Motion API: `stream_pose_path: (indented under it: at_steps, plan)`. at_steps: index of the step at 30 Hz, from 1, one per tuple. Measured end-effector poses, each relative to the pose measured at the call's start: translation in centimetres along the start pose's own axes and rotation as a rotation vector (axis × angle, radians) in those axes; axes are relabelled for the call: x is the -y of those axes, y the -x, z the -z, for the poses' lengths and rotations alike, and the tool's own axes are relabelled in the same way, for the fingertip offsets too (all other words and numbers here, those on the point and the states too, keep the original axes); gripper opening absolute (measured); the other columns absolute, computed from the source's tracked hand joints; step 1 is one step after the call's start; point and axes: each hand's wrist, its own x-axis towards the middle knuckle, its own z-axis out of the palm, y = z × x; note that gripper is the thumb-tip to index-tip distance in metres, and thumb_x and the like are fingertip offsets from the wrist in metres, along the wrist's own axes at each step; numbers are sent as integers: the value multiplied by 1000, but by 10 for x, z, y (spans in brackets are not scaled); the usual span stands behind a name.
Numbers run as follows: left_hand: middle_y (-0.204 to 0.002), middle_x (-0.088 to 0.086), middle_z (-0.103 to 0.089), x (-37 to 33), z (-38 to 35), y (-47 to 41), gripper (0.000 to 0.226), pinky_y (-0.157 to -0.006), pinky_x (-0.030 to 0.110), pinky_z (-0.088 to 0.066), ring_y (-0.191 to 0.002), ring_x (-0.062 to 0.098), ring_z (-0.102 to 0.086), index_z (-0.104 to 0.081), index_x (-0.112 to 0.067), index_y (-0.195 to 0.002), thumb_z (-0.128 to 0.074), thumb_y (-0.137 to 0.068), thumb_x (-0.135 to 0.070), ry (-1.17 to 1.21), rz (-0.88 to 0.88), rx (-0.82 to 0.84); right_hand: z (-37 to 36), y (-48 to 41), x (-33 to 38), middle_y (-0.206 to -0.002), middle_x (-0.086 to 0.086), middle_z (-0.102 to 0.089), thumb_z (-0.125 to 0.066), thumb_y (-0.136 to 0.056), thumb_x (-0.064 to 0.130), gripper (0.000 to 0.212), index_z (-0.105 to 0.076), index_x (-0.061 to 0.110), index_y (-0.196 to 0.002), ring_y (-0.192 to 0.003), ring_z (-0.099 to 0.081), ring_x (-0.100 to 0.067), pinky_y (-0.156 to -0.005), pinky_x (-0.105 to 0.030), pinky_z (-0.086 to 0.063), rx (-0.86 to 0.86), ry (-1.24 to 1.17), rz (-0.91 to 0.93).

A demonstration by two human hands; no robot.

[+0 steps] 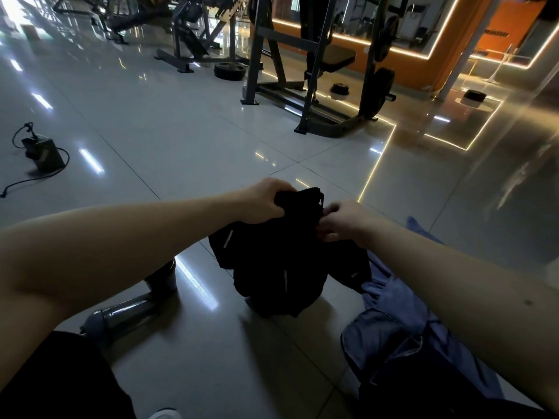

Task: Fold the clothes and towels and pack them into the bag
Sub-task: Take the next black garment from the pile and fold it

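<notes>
Hanging from both hands, the black fabric piece with short pale reflective strips [281,267] is raised by its top edge while its lower bulk seems to rest, bunched, on the glossy grey tiled floor [196,146] straight ahead of the person. It is too dark to tell whether this is a garment or the bag itself. The left hand [263,204] has its fingers [273,192] curled tight round a gathered handful of that top edge. The right hand [341,222] pinches the same edge just beside it, fingers [328,228] bent in on the cloth, though blur hides how much they hold.

A crumpled blue cloth garment [393,313] lies touching the black piece's right side and runs under the right forearm. Near the left forearm a dark grey bottle [127,313] lies on its side, with a second dark bottle [163,276] upright just behind it. Well apart on the left sits a small dark box with a trailing black cable [44,152], and a grey steel weight rack [317,86] stands beyond.

With the hands so close together the cloth hangs in a clump, so a fold started now would likely come out twisted and lopsided. The trailing lower part could also snag the blue garment and drag it along, and a swing to the left might knock over the upright bottle
</notes>
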Motion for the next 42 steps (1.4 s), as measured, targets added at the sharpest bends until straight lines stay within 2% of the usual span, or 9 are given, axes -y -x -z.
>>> stream_pose_path:
  at_steps: [4, 9, 17, 21, 26, 29, 32, 38, 42]
  plan:
    - [-97, -8, -65, -5, 3, -1, 45, -74, 17, -52, -82, 1, -62, -64, -16, -118, -61, -76, 1, 5, -90, 0, 9, -1, -11, -128, 7, -56, -92, -63, 27, 84, -52, 22, -137, -118, -54, -13, -102, -34, -47, 0, 272, 227]
    - [-96, -2, -63, 1, 4, 1, 39, -67, 8, -43, -82, 7, -60, -60, -13, -111, -62, -75, 0, 13, -103, -104, 12, 6, -9, -102, -3, -75, -85, -74, 10, 38, -71, 17, -109, -96, -72, -20, -94, -35, -56, 91, 66, 282]
    - [-105, 5, -67, 42, -17, 5, 59, -80, 28, -56, -95, 18, -68, -55, -13, -118, -88, -73, -31, 337, 330, -59, 6, -2, -12, -104, -15, -70, -66, -86, -5, 38, -63, 9, -121, -93, -71, -30, -81, -37, -56, 194, -307, 245]
    - [-79, -2, -63, 44, -33, 6, 20, -66, 25, -47, -76, 15, -62, -63, -15, -93, -74, -88, -31, 278, 323, -136, 14, -10, -21, -94, -7, -73, -76, -80, 10, 28, -69, 19, -106, -87, -71, -24, -79, -37, -58, 71, -43, 280]
    - [-88, -1, -63, 39, -38, 1, 21, -74, 29, -49, -79, 14, -61, -57, -16, -101, -70, -91, -29, 280, 258, -160, 33, -14, -28, -81, 4, -66, -84, -76, 20, 20, -67, 24, -87, -74, -62, -10, -65, -22, -46, -65, 249, 271]
    - [-80, -3, -60, 29, -27, -9, 18, -59, 9, -42, -70, 5, -56, -61, -11, -100, -72, -90, -22, 188, 163, -187, 41, -22, -27, -77, 4, -63, -87, -74, 20, 22, -65, 23, -78, -71, -59, -9, -62, -20, -44, -73, 304, 228]
    - [-70, -5, -55, 26, -11, -30, 18, -47, 8, -35, -61, 6, -51, -61, -12, -87, -75, -88, -24, 101, 144, -194, 46, -37, -22, -73, 6, -59, -87, -75, 20, 24, -63, 21, -75, -68, -55, -7, -62, -21, -42, -110, 335, 234]
    - [-72, -3, -53, 27, 23, -69, 20, -53, 15, -36, -63, 9, -50, -59, -10, -90, -72, -91, -25, 8, 108, -194, 54, -63, 0, -97, -5, -63, -83, -80, 15, 32, -68, 7, -107, -93, -59, -18, -80, -27, -44, -133, 221, 250]
    - [-81, -4, -57, 27, 36, -78, 15, -57, 14, -39, -70, 6, -55, -59, -16, -97, -69, -93, -26, 59, 80, -200, 65, -66, 16, -98, -4, -63, -81, -82, 14, 27, -66, 14, -104, -94, -59, -19, -71, -23, -44, -119, 206, 302]
